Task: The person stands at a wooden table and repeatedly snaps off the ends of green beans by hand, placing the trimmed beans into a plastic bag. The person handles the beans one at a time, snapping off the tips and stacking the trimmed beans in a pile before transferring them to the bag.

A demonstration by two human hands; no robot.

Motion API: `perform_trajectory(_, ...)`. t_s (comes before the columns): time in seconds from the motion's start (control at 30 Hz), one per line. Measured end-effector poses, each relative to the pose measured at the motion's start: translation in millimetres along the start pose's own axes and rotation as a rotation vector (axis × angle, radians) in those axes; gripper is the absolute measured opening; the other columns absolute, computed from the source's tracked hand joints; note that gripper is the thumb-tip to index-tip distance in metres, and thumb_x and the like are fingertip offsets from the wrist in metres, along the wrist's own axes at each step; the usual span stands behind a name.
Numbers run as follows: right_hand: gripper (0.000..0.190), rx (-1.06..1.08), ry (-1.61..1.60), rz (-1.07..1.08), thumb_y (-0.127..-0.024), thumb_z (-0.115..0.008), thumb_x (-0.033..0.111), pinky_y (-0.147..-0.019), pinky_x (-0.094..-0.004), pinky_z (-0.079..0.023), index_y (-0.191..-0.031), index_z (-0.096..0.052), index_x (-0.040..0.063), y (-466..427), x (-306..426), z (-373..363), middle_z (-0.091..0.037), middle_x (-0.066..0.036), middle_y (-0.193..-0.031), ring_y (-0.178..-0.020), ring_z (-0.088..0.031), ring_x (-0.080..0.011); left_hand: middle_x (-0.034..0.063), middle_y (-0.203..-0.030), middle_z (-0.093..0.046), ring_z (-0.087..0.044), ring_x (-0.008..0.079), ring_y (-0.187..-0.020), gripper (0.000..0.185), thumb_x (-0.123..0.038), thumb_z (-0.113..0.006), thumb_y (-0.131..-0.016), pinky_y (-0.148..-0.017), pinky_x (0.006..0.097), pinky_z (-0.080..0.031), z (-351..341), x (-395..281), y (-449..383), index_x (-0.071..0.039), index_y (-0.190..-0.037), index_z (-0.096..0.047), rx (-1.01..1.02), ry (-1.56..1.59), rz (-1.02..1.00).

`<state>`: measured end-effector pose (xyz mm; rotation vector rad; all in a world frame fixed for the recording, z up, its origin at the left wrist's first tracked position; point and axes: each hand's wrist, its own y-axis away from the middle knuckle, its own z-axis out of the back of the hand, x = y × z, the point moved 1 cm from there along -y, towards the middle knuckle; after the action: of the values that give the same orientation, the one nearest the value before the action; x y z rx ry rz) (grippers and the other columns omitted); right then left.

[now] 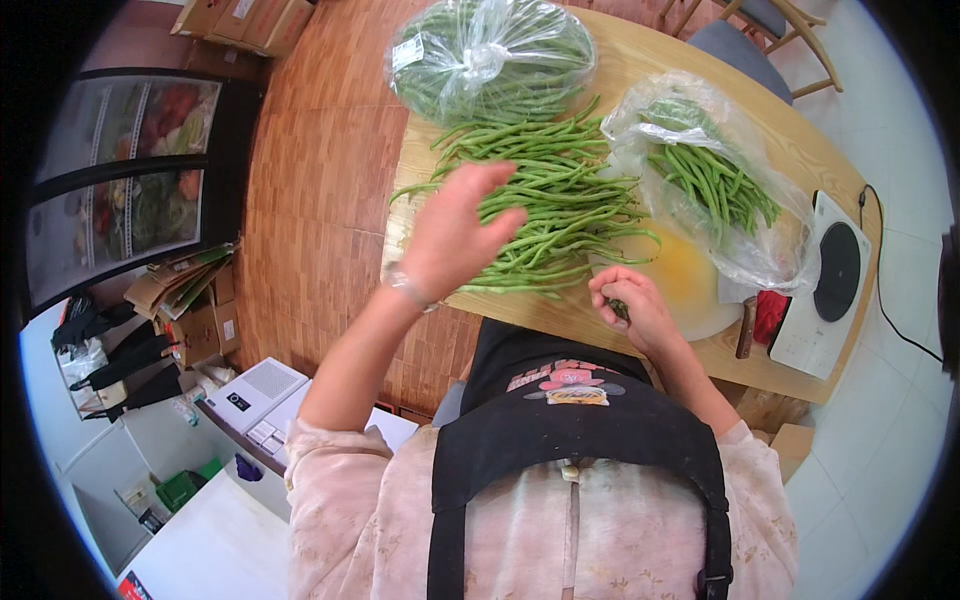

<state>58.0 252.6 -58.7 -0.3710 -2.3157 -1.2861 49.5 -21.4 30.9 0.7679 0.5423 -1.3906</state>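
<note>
A wide pile of long green beans (pixel 555 202) lies across the wooden table (pixel 795 382). My left hand (pixel 457 225) is over the pile's left part, fingers apart, with nothing seen in it. Near the table's front edge, my right hand (pixel 634 306) has its fingers curled around small dark green bits (pixel 618 308), perhaps bean ends. Beside it lies a round translucent cutting board (pixel 694 300) with a yellow-orange stain. At the right, an open clear plastic bag (pixel 787 251) holds more green beans (pixel 716 184). A tied clear bag full of long beans (pixel 491 64) sits at the back.
A wooden-handled knife (pixel 746 328) lies at the board's right, its blade hidden. Beyond it are a red item (pixel 769 316) and a white portable cooktop (pixel 821 300) with a black cable (pixel 883 277). A chair (pixel 739 56) stands behind the table, a glass-door fridge (pixel 127 180) at the left.
</note>
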Motion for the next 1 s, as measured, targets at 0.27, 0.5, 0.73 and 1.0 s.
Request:
perform_trajectory(0.27,0.016,-0.093,0.001,0.037,-0.090,-0.053,0.010,-0.051,-0.0232,-0.032,-0.102,-0.061,0.003,6.7,-8.3,6.4,-0.060,-0.003,-0.081,-0.061,-0.049,-0.0091,0.0082,-0.135,-0.052,-0.050,0.0274,-0.124,0.085,-0.043,-0.081,-0.071,-0.099,0.0488,-0.037,-80.3,55.3,-22.2,-0.014,-0.142,-0.047,0.057,-0.642,-0.110)
perform_trajectory(0.5,0.015,-0.080,-0.006,0.044,-0.090,-0.054,0.010,-0.052,-0.0229,-0.033,-0.102,-0.061,0.004,3.3,-15.4,1.8,-0.060,-0.002,-0.079,-0.060,-0.049,-0.0088,0.0081,-0.123,-0.057,-0.054,0.0267,-0.114,0.070,-0.042,-0.076,-0.074,-0.092,0.0439,-0.040,-63.4,52.1,-45.3,-0.014,-0.134,-0.055,0.159,-0.613,-0.091)
perform_trajectory(0.73,0.015,-0.089,0.004,0.062,-0.092,-0.051,0.010,-0.050,-0.0224,-0.034,-0.100,-0.062,0.005,-2.0,-14.9,-10.8,-0.061,-0.003,-0.078,-0.059,-0.049,-0.0081,0.0091,-0.115,-0.059,-0.056,0.0286,-0.110,0.062,-0.026,-0.080,-0.073,-0.090,0.0448,-0.042,-63.6,76.4,-100.2,-0.010,-0.127,-0.056,-0.104,-0.739,-0.162)
perform_trajectory(1.0,0.016,-0.146,-0.013,0.110,-0.093,-0.050,0.010,-0.049,-0.0215,-0.035,-0.099,-0.063,0.004,-11.1,-10.5,-32.6,-0.062,-0.002,-0.078,-0.058,-0.049,-0.0066,0.0128,-0.105,-0.063,-0.060,0.0326,-0.103,0.053,-0.033,-0.078,-0.072,-0.090,0.0468,-0.042,-47.6,80.8,-119.1,-0.007,-0.113,-0.058,0.143,-0.816,-0.122)
